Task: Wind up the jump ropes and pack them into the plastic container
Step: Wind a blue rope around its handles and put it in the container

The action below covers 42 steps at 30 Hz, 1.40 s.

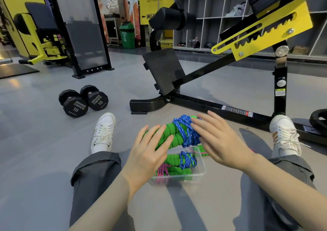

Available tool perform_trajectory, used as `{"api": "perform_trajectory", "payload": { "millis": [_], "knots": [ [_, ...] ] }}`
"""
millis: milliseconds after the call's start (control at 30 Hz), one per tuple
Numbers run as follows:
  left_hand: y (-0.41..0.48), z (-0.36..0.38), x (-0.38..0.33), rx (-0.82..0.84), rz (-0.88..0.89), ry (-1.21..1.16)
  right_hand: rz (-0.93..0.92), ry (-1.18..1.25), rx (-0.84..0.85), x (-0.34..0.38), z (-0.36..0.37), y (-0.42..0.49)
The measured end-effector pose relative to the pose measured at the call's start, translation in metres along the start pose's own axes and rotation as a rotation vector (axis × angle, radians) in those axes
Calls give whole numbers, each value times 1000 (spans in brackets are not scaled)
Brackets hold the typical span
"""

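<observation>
A jump rope bundle, green foam handles wound with blue cord, sits between my two hands above the container. My left hand lies with straight fingers on the handles' left end. My right hand lies flat against the blue cord on the right. Below them on the floor stands a clear plastic container. In it lie a wound blue-cord rope and a pink-cord rope, both with green handles. Another green handle with pink cord lies just behind the container.
I sit on a grey gym floor, legs spread, white shoes either side. Two black 10 dumbbells lie at the left. A black and yellow bench frame crosses close ahead. A weight plate lies far right.
</observation>
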State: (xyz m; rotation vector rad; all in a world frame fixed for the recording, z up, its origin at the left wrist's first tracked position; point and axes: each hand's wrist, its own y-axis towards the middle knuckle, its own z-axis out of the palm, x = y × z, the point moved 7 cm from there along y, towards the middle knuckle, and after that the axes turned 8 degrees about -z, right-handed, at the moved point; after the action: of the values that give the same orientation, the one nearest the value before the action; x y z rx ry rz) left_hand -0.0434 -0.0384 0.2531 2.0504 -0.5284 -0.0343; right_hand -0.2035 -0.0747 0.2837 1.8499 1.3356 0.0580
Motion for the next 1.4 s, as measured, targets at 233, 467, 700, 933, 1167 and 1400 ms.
{"api": "perform_trajectory", "payload": {
  "millis": [233, 467, 700, 933, 1167, 1400],
  "knots": [
    [-14, 30, 8, 107, 18, -40, 1, -5, 166, -1, 46, -27],
    [-30, 80, 3, 302, 34, -152, 120, 148, 214, -1, 87, -62],
    [-56, 134, -7, 469, 62, -131, 237, 268, 293, 2, 130, -104],
    [-82, 176, -1, 561, 43, -61, 375, 281, 345, 6, 175, -126],
    [-108, 186, 25, 601, -54, -66, 485, 347, 334, 13, 191, -123],
    [-110, 195, -10, 625, 2, -221, 523, 467, 348, 2, 185, -140]
  ]
}}
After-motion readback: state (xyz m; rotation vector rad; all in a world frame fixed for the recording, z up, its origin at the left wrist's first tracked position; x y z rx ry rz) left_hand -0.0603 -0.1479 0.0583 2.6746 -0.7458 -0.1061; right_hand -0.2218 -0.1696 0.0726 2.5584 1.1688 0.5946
